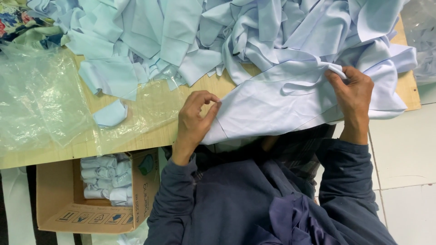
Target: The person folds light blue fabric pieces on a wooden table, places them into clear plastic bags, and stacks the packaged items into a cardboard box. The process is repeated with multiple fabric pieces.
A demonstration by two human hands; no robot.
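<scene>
Pale blue fabric piece lies at the wooden table's near edge, stretched flat. Left hand pinches its 8 o'clock corner; right hand grips a fold at 2 o'clock. Rolled pieces fill the cardboard box at 7 o'clock.

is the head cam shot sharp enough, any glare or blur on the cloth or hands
Head view: even, soft light with faint shadows; the left hand and right hand pinching the pale blue cloth look sharp, with folds readable; mild glare on the clear plastic sheet over the wooden table; the cardboard box below is dimmer; slight wide-angle bending at the edges.
</scene>
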